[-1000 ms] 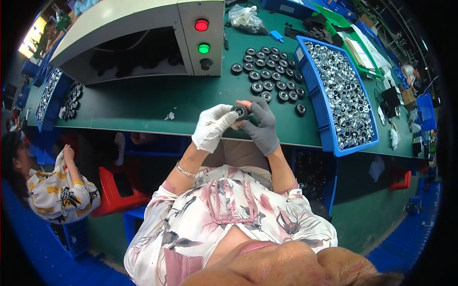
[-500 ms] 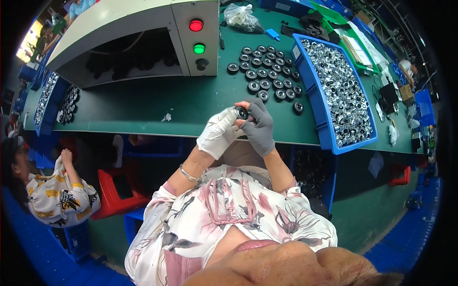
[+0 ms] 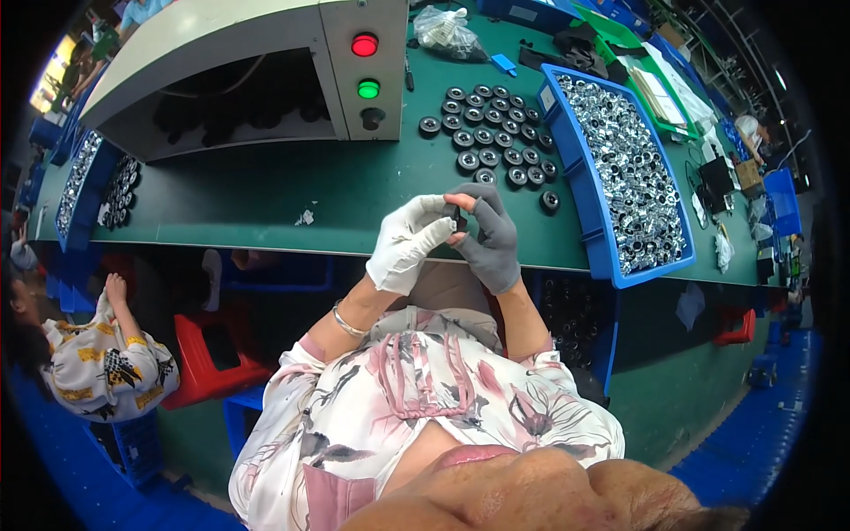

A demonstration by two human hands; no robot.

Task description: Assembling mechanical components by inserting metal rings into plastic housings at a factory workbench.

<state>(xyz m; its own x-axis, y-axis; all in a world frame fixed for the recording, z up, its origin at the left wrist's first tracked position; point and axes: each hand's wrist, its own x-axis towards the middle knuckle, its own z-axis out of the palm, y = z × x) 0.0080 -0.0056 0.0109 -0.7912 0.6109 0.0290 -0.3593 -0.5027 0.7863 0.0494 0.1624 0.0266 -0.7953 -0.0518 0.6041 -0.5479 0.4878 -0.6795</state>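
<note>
In front of my body, at the table's near edge, my left hand (image 3: 407, 245) in a white glove and my right hand (image 3: 491, 237) in a grey glove with bare fingertips pinch one small black wheel (image 3: 459, 219) between them. The wheel is turned nearly edge-on and fingers cover most of it. Beyond my hands, several similar black wheels (image 3: 482, 136) with shiny metal centres lie in loose rows on the green table (image 3: 354, 195). One wheel (image 3: 550, 203) lies apart, nearer the edge.
Right of the wheels, a blue bin (image 3: 580, 181) holds many shiny metal rings. A pale machine (image 3: 361, 97) with red and green lights stands at the back left. A clear plastic bag (image 3: 447, 31) lies behind. A co-worker (image 3: 111, 354) sits at far left near a red stool (image 3: 199, 363).
The wheel has turned from showing its round face to nearly edge-on. My fingers have shifted around it, and my left thumb now lies across its near side.
</note>
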